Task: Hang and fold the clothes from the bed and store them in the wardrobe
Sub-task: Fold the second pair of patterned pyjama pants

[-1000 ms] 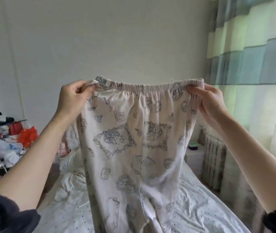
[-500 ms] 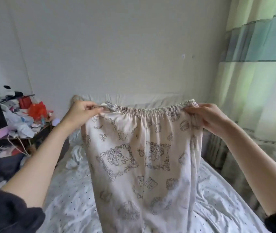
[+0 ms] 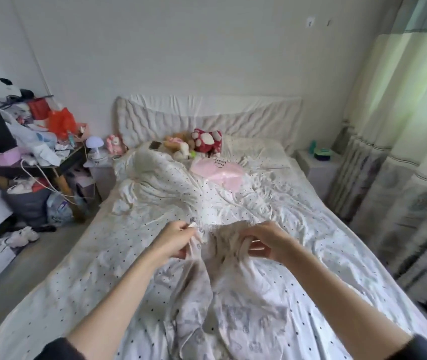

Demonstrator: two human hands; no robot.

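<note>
We gripped one pair of printed pyjama trousers [image 3: 222, 289] at the bunched waistband, our left hand [image 3: 174, 239] and right hand [image 3: 265, 239] each clenched on fabric; its two legs lay on the near, dotted bed [image 3: 324, 245]; one pink garment [image 3: 220, 171] lay farther off.

cream printed trousers [image 3: 233, 302], white dotted sheet [image 3: 298, 229], pink garment [image 3: 220, 170]
</note>
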